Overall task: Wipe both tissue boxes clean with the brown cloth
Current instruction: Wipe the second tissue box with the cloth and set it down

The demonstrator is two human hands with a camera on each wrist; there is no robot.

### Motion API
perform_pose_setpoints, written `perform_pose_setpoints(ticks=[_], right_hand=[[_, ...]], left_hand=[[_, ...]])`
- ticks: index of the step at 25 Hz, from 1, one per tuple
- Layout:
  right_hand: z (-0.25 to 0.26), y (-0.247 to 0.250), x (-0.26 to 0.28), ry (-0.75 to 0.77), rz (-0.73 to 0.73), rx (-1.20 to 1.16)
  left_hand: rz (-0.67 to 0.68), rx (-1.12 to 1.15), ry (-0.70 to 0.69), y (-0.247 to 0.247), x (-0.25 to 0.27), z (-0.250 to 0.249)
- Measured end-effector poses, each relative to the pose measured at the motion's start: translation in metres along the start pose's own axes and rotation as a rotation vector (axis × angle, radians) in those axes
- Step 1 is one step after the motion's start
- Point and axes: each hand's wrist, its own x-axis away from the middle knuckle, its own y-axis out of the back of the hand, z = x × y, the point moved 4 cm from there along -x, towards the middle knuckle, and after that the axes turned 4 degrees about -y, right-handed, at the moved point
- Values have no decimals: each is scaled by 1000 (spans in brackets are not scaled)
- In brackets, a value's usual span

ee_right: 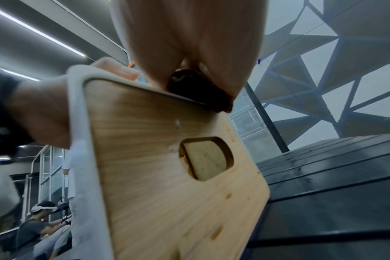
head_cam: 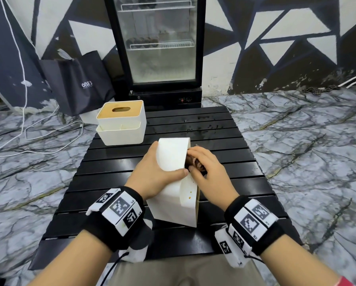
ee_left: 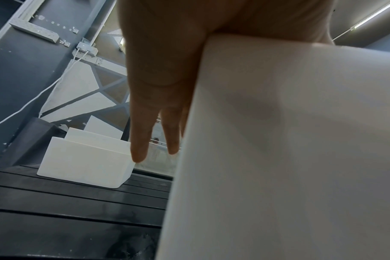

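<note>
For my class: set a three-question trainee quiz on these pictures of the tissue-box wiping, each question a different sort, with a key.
1. True or false: the near tissue box stands upright on its base.
2. Which hand holds the brown cloth: A left hand, B right hand?
3. Fill in: the far tissue box has a ____ lid.

Key: 1 false, it is tipped on its side; 2 B; 3 wooden.

head view looking down at slatted table (head_cam: 224, 162), wrist views low, close, upward, sharing tipped box (ee_left: 278, 158)
</note>
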Motion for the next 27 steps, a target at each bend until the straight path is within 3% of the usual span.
perform_pose_setpoints(ticks=[8,14,19,22,27], right_hand=[[0,4,-24,-16,28,33],[-3,13,2,-1,-37,-2],[-8,31,18,-132,-166,-116],[3,28,28,-45,-169,-115],[11,5,39,48,-88,-50]], left_hand=[[9,-9,-3,0,-4,2],[25,-68,16,2,-17,-2],[-39,-177,81,2,-34,5],[-87,-241,71,4,-28,7],[-110,-134,80,1,-14,8]])
